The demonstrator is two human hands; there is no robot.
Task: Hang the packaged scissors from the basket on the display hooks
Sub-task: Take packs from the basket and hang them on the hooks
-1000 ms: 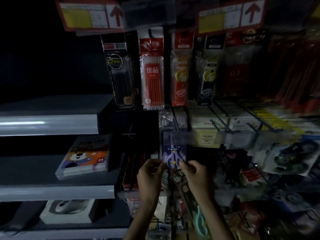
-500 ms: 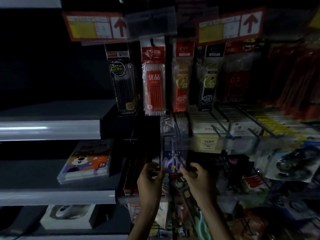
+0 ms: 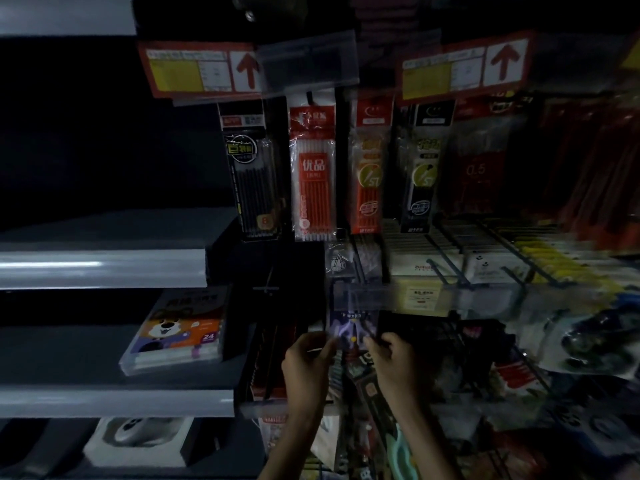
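I have the packaged scissors [image 3: 351,329] held up between both hands, in front of the lower row of the display and just under the clear price-label strip [image 3: 360,295], whose lower edge covers the pack's top. My left hand [image 3: 304,362] pinches the pack's lower left edge with curled fingers, and my right hand [image 3: 394,358] pinches the lower right edge between thumb and forefinger. Both hands are clamped on the card from below, and the purple front with the yellow pivot dot faces me between them. The pack stands upright and fairly square. The hook it belongs on is hidden behind the strip, and the light is poor, so I cannot tell whether the hang hole has caught the tip. By my judgement, the step in hand is threading that hole. To do it well I would keep the card level with even pressure from both sides and lift the top clear of the strip. I would then feel for the hook's end, push the pack straight back along it, and let go only once the weight hangs. Tilting or rushing risks bending the card or nudging the neighbouring packs. Above hang pen refills, among them a red refill pack [image 3: 313,174], well clear of my hands. I cannot make out the basket anywhere.
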